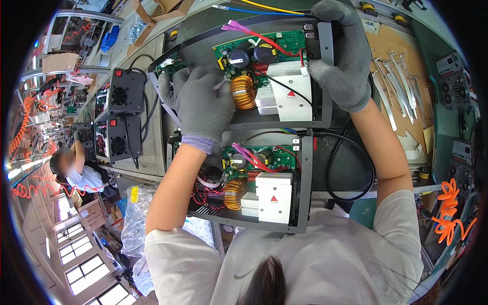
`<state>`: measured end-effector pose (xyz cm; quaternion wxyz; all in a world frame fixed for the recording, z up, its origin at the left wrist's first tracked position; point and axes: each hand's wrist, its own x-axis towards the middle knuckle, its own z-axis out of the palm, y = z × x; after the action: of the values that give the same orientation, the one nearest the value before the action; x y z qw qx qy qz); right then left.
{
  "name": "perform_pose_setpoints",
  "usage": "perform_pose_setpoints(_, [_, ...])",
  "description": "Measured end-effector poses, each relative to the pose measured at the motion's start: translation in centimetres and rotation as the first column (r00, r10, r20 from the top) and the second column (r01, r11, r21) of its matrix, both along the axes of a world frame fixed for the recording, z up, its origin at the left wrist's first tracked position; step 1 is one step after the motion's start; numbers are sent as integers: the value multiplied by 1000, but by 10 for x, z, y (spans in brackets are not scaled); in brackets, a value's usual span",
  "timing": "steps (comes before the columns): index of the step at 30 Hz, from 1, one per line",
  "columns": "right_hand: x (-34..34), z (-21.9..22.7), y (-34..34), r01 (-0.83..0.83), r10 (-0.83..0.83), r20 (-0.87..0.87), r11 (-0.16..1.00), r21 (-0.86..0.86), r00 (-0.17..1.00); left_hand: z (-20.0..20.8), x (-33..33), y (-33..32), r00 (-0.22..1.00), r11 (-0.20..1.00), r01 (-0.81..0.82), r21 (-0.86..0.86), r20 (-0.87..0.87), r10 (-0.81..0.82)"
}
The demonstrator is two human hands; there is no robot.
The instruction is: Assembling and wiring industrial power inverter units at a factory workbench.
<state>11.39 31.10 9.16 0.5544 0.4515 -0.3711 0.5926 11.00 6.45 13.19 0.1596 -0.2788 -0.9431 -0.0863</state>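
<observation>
Both my hands wear grey knit gloves and are at an open dark metal chassis (325, 109). My left hand (201, 96) reaches into its left part, fingers bent downward; what they grip is hidden beneath them. Beside that thumb is a small green circuit board (172, 64). My right hand (348, 63) curls round the chassis's right end wall, its thumb on the inner side near a white connector. Inside sit a green circuit board (292, 40), a copper-wound coil (243, 92) and a silver heat sink (292, 96). Red wires with pink-purple sleeved ends (239, 26) rise from the board.
A second similar open chassis (305, 193) lies nearer me. Black cable (329, 170) loops at right. Metal strips (394, 86) lie on cardboard. Two finished-looking black units (119, 137) stand left. An orange coiled hose (447, 213) hangs right. A co-worker (84, 175) sits far left.
</observation>
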Motion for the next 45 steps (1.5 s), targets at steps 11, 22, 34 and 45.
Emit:
perform_pose_setpoints(11, [3,6,-2,9,-9,-20,1000,2,1000,-5,3,-3,996,999,-15,48,-85,19])
perform_pose_setpoints(22, [1,2,-6,-120,120,-20,992,-24,993,4,-2,6,992,992,-114,-60,46,117])
perform_pose_setpoints(34, [8,3,-3,-78,77,33,996,31,997,1,-3,0,996,998,-48,-34,-75,45])
perform_pose_setpoints(45, [28,7,-4,184,-235,455,971,153,859,13,-3,14,983,962,-165,-217,43,178])
